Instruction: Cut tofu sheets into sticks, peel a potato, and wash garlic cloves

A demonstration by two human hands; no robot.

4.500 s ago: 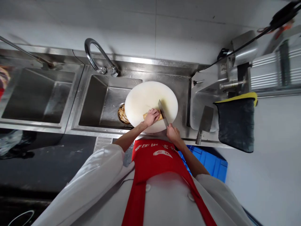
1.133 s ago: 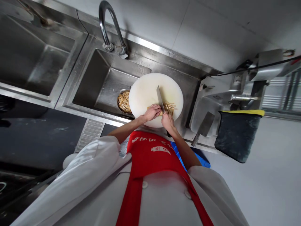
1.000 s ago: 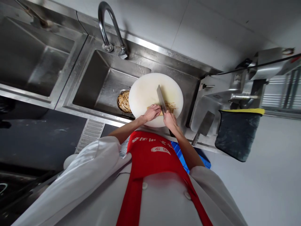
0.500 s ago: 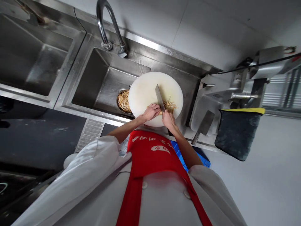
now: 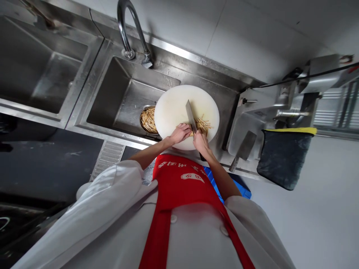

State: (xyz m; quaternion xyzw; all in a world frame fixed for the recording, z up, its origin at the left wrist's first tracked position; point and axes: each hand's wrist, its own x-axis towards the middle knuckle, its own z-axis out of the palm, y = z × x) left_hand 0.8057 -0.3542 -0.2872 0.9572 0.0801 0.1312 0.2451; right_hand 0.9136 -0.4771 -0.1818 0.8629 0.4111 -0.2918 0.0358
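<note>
My right hand (image 5: pixel 201 142) is closed round the handle of a cleaver (image 5: pixel 190 114), whose blade points away from me over a round white cutting board (image 5: pixel 169 106). Left of the blade, my left hand (image 5: pixel 181 133) presses with curled fingers on a yellowish piece of food (image 5: pixel 191 133), mostly hidden under the fingers. Thin, pale brown strips (image 5: pixel 203 123) of the food lie in a loose pile on the blade's right side. More such strips (image 5: pixel 149 118) fill a metal bowl (image 5: pixel 141 126) beside the board, in the sink.
The board lies over the right part of a steel sink (image 5: pixel 131 97), with a curved faucet (image 5: pixel 137 26) behind. At right, a second cleaver (image 5: pixel 246 146) and a dark cloth with a yellow edge (image 5: pixel 286 158) hang. A blue crate (image 5: pixel 243 190) stands below the counter.
Both hands, the cleaver and the strips look almost unchanged. The whole view has shifted very slightly.
</note>
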